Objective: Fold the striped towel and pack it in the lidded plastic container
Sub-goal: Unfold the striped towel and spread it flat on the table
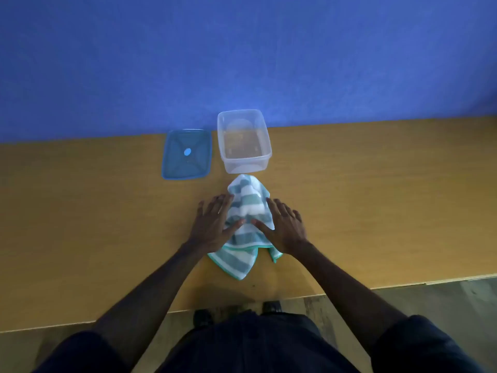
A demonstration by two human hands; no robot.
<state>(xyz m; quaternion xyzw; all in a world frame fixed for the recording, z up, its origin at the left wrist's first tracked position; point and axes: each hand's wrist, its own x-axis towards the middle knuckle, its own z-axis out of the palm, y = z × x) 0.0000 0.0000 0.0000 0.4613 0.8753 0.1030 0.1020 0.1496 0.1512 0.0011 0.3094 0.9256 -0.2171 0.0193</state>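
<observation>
On the wooden table (94,224), the left hand (212,227) and right hand (285,227) lie flat with fingers spread, pressing the bunched striped towel (248,208) between them. Just beyond it stands the empty clear container (243,141); its blue lid (186,154) lies alongside, to the left.

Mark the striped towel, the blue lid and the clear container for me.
striped towel (248,208), head view, on the white band between the hands.
blue lid (186,154), head view, near its centre.
clear container (246,165), head view, on its near wall.
</observation>
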